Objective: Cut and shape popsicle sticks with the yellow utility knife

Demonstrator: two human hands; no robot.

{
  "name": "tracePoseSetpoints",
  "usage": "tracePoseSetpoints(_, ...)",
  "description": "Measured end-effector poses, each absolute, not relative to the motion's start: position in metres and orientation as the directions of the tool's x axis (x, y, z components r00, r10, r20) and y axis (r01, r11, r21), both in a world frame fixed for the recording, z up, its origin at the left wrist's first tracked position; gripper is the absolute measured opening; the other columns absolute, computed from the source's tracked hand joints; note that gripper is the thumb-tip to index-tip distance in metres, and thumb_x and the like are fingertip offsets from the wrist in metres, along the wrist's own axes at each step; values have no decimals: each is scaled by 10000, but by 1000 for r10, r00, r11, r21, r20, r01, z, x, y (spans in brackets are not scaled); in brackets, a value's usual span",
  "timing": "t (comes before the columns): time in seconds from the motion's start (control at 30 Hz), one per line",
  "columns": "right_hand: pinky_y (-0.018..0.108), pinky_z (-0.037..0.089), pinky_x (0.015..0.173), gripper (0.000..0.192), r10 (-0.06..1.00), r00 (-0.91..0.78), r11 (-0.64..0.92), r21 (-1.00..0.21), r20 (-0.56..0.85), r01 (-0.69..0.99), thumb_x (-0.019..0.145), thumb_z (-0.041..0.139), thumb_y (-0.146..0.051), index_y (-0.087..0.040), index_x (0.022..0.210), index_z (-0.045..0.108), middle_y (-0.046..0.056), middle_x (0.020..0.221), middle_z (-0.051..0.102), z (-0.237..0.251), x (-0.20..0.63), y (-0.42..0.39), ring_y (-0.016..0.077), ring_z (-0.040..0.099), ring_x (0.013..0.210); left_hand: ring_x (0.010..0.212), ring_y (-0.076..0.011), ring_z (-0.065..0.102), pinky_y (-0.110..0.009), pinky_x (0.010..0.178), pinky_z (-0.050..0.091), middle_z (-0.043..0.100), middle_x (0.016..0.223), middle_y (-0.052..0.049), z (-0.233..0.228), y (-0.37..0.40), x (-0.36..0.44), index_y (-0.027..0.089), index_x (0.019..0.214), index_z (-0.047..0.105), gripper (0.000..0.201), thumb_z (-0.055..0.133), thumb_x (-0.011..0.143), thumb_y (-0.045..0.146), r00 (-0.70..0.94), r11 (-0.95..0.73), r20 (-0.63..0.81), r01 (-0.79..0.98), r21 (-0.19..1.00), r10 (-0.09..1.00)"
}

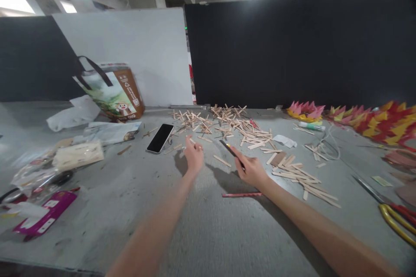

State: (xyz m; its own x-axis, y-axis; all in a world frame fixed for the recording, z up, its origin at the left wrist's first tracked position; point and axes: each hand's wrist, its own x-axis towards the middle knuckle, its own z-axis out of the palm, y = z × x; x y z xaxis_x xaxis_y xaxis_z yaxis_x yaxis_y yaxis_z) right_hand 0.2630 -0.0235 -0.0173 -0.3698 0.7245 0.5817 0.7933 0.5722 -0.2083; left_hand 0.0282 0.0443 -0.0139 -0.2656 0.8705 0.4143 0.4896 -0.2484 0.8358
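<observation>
My left hand (pixel 194 156) reaches out over the grey table (pixel 201 225), its fingers pinching a small wooden stick (pixel 192 140). My right hand (pixel 251 169) grips a dark knife-like tool (pixel 231 151) with a yellow mark, its blade pointing up and left. A heap of flat wooden craft sticks (pixel 224 123) lies just beyond both hands, and more sticks (pixel 302 177) are spread to the right of my right hand. A single stick (pixel 222 160) lies between the hands. A black phone (pixel 160 137) rests left of my left hand.
A red pencil (pixel 242 194) lies below my right hand. A printed bag (pixel 113 91), plastic packets (pixel 78 153) and a purple pack (pixel 45 218) fill the left. Red-yellow paper shapes (pixel 383 123), a glue stick (pixel 310 126) and yellow-handled scissors (pixel 394 218) sit right.
</observation>
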Motion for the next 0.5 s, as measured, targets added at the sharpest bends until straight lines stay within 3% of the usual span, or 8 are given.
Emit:
tracePoseSetpoints(0.1, 262, 523, 585, 501, 778, -204, 497, -384, 594, 778, 1107, 376, -308, -185, 1585, 462, 63, 864, 797, -16, 277, -24, 185, 692, 553, 770, -190, 739, -291, 788, 511, 775, 861, -40, -11, 49, 15, 178, 1497, 476, 481, 479, 1016, 178, -166, -323, 460, 510, 797, 872)
tracePoseSetpoints(0.27, 300, 594, 602, 464, 813, -113, 489, -565, 571, 664, 1101, 411, -348, -238, 1542, 506, 132, 1313, 750, -17, 282, -17, 163, 681, 526, 733, -177, 751, -278, 753, 533, 789, 869, -52, -11, 49, 15, 165, 1544, 445, 521, 489, 1030, 237, -153, -322, 436, 472, 821, 887)
tracePoseSetpoints(0.43, 301, 639, 837, 456, 798, -209, 565, -582, 565, 585, 1094, 435, -295, -256, 1542, 508, 116, 1451, 678, -18, 278, -16, 212, 802, 965, 701, -194, 757, -294, 706, 557, 785, 822, -48, -9, 49, 15, 156, 1611, 357, 636, 528, 1018, 311, -178, -276, 362, 378, 884, 915)
tracePoseSetpoints(0.5, 299, 640, 870, 446, 803, -222, 566, -593, 552, 573, 1095, 439, -290, -259, 1531, 524, 111, 1444, 685, -17, 278, -16, 210, 796, 1026, 675, -197, 748, -309, 710, 569, 781, 807, -44, -10, 50, 13, 145, 1633, 304, 692, 541, 1015, 343, -200, -267, 343, 329, 906, 918)
